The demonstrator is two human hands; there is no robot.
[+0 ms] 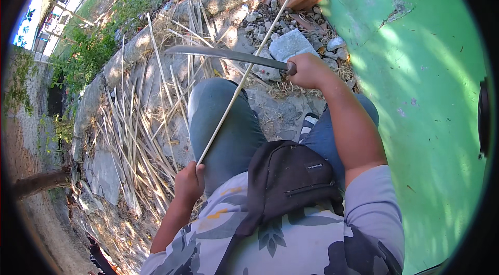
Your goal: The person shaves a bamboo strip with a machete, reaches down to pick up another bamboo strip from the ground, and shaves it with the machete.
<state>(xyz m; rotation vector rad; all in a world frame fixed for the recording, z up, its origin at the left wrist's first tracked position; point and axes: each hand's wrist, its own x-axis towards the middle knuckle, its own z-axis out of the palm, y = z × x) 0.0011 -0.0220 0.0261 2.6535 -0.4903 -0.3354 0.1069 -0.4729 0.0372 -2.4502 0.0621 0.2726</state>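
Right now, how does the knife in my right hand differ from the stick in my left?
The knife is dark grey with a slightly curved blade; the stick is pale, thin and nearly straight. The knife looks shorter than the stick. The knife points left from your right hand; the stick slants up and rightward from your left hand. Both are hand-held.
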